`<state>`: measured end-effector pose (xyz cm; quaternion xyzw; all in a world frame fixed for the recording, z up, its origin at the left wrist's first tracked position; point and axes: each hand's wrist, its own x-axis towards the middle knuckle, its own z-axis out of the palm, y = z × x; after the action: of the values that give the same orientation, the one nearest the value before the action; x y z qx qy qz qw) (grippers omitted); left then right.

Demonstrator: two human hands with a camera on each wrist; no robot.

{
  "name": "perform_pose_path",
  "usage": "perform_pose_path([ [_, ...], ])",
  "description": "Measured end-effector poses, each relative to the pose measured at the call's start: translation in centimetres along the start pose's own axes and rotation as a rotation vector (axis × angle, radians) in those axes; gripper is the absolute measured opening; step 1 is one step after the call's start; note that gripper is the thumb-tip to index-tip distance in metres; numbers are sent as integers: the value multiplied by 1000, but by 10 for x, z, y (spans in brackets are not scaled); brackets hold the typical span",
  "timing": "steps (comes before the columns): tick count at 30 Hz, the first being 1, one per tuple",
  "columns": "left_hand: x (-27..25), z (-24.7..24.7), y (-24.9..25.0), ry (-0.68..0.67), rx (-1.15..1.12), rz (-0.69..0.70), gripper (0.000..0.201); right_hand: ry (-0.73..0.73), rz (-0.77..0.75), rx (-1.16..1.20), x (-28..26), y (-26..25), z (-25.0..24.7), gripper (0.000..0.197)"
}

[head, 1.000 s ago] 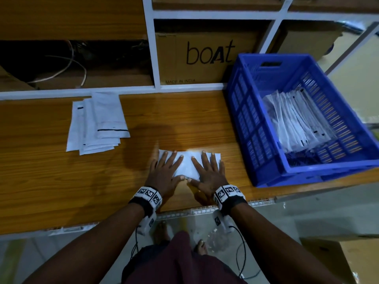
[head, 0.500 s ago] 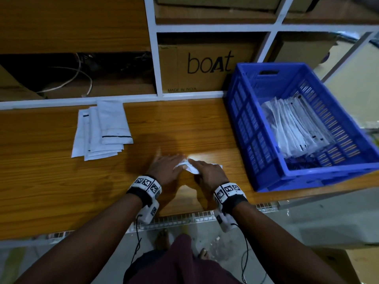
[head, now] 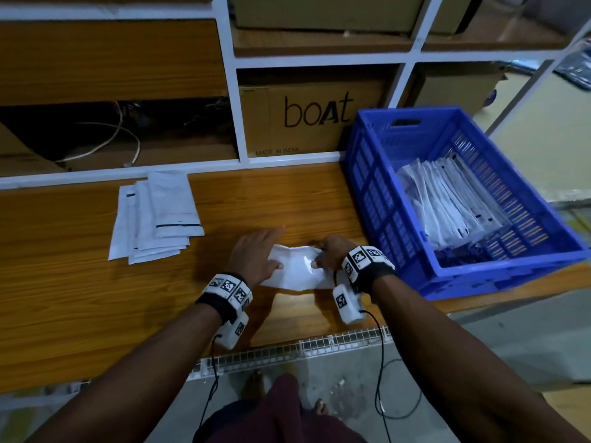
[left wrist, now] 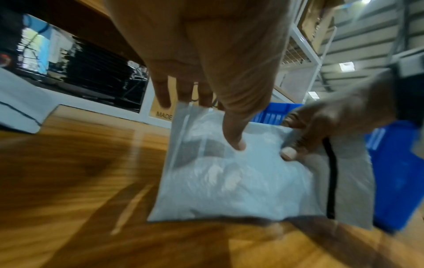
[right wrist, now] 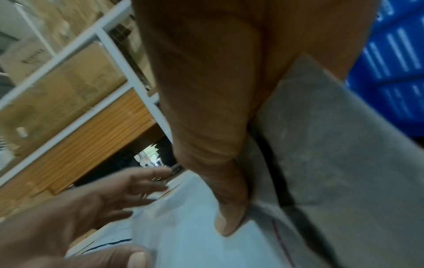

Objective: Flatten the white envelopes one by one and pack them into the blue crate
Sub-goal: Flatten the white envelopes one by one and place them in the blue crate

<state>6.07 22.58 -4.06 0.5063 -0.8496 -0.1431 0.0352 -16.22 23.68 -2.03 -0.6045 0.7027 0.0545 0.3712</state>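
Both hands on one white plastic envelope [head: 295,270] at the near edge of the wooden table [head: 80,282].

The right hand [head: 329,255] pinches the envelope's right end between thumb and curled fingers; the left hand [head: 256,254], fingers straight, holds its left side, thumb on top. Just right of the right hand stands the blue slatted plastic crate [head: 377,199] with packed envelopes [head: 447,199]. Beyond the left hand lies a fanned stack of white envelopes [head: 156,215].
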Motion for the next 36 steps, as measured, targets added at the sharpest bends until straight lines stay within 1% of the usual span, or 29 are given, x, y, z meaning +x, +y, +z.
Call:
perform_pose_path([
  [1, -1, 6, 4, 34, 46, 23, 83, -15, 2, -3, 3, 0, 0, 51],
  [2, -3, 14, 7, 37, 87, 40, 82, -21, 3, -4, 5, 0, 1, 52],
  [3, -5, 23, 8, 12, 117, 51, 79, -15, 6, -14, 7, 1, 2, 52],
  [5, -10, 43, 6, -91, 127, 43, 72, 42, 3, -92, 10, 0, 3, 46],
  [6, -12, 52, 4, -145, 132, 30, 68, 101, 2, -158, 9, -2, 5, 41],
  [8, -16, 68, -1, -212, 127, 14, 63, 262, -23, -257, 5, -5, 10, 40],
  [9, -18, 74, -2, -219, 126, 9, 64, 348, -65, -280, 1, -8, 15, 40],
  [11, -21, 83, -4, -176, 117, -4, 77, 471, -166, -271, -8, -12, 34, 44],
  [12, -22, 84, -4, -155, 109, -12, 81, 477, -202, -248, -13, -14, 48, 49],
  [13, -22, 85, -4, -145, 108, -19, 80, 443, -212, -228, -15, -13, 62, 54],
  [15, -20, 84, -1, -139, 139, -27, 67, 323, -179, -236, -15, -10, 90, 60],
  [17, -17, 81, 3, -122, 143, -42, 62, 258, -146, -225, -11, -2, 111, 60],
  [21, -17, 78, 4, -34, 142, -52, 66, 261, -99, -147, 0, 15, 133, 57],
  [23, -15, 81, 4, -21, 166, -19, 66, 273, -95, -159, 2, 17, 137, 58],
  [25, -11, 87, 5, -46, 174, 6, 66, 274, -90, -150, 3, 15, 136, 57],
  [28, -4, 96, 6, -131, 99, -19, 65, 260, -93, -121, 4, 15, 134, 58],
  [30, 0, 96, 5, -162, 77, -31, 65, 238, -84, -110, 5, 17, 133, 58],
  [34, -1, 92, 6, -178, 50, -47, 64, 167, -93, -120, 6, 17, 120, 60],
  [36, -1, 93, 7, -175, 52, -43, 63, 216, -102, -120, 7, 19, 114, 60],
])
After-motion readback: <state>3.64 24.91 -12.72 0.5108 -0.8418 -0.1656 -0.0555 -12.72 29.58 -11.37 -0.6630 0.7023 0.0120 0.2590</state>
